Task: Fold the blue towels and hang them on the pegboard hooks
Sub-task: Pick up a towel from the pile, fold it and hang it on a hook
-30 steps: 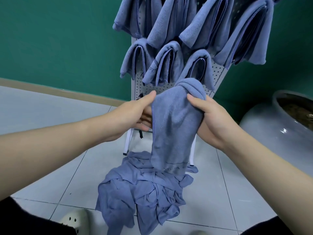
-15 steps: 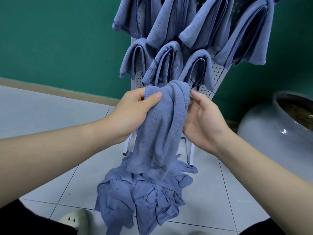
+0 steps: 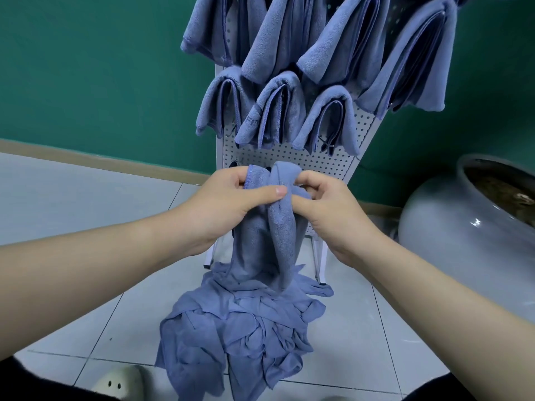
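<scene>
Head view shows me both hands bunched together at the top of the folded blue towel point(image 3: 275, 233), which is a clear shift from a second ago, when they were set wider, each flanking a broad flat panel of cloth. Now the left hand point(image 3: 228, 206) has its thumb laid across the front of the towel with the fingers point(image 3: 237, 178) curled round the stitched edge at its top, and the right hand point(image 3: 333, 209) has its fingers point(image 3: 309, 178) curled in, pinching the fold from the three o'clock side. The towel has narrowed into a tight vertical roll, its lower end hanging down to touch the loose towel pile point(image 3: 240, 328) on the floor at six o'clock. The grip has also dropped lower against the pegboard point(image 3: 292, 157), now sitting level with the bare perforated strip below the second row of hung towels point(image 3: 278, 108) at twelve o'clock. My read: the folding on this one is done or nearly so, and the hands are gathering the top into a loop to slip over a free hook. I can't make out the hook itself behind the cloth. A grey pot point(image 3: 451, 227) sits at three o'clock, a pale shoe point(image 3: 121, 383) at seven.
</scene>
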A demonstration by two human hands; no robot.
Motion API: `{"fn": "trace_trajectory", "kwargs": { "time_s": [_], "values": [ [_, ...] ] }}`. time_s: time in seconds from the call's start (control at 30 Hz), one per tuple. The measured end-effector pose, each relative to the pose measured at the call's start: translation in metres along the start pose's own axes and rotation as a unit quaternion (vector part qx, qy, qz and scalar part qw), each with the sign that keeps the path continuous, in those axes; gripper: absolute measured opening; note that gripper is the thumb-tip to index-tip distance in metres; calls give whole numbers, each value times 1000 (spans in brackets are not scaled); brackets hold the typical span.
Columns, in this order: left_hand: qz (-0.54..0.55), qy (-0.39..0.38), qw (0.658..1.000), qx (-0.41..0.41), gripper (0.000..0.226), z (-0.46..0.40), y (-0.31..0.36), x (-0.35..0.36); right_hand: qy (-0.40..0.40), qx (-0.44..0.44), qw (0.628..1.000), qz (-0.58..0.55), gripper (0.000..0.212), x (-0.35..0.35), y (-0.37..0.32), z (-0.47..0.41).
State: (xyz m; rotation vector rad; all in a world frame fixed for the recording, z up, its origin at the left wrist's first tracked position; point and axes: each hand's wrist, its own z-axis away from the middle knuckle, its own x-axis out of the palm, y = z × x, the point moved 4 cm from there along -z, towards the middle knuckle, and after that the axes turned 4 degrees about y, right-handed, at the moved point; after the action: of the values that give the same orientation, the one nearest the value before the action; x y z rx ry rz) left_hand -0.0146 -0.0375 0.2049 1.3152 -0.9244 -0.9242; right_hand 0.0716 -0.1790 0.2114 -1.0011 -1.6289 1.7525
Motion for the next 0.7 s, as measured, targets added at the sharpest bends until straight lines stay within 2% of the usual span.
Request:
{"fn": "trace_trajectory", "kwargs": {
  "time_s": [0.13,0.27,0.4,0.53,0.6,0.7],
  "values": [
    [26,-15,1000,-1,26,-4,2,-5,42,61,996,40,33,-8,4,0],
    [53,-12,999,6,29,-9,5,-10,-55,136,989,10,45,-4,10,0],
    [55,8,998,1,28,-11,3,-14,-85,124,988,-23,37,-1,8,2],
    [45,13,999,-1,21,-11,5,-16,-8,107,991,-82,23,-9,2,-2],
    [4,39,999,4,19,-13,5,-23,39,102,989,-102,16,-19,-2,-8],
    [-12,104,994,7,18,-15,7,-36,108,114,978,-134,16,-38,-1,-19]
  ]
}}
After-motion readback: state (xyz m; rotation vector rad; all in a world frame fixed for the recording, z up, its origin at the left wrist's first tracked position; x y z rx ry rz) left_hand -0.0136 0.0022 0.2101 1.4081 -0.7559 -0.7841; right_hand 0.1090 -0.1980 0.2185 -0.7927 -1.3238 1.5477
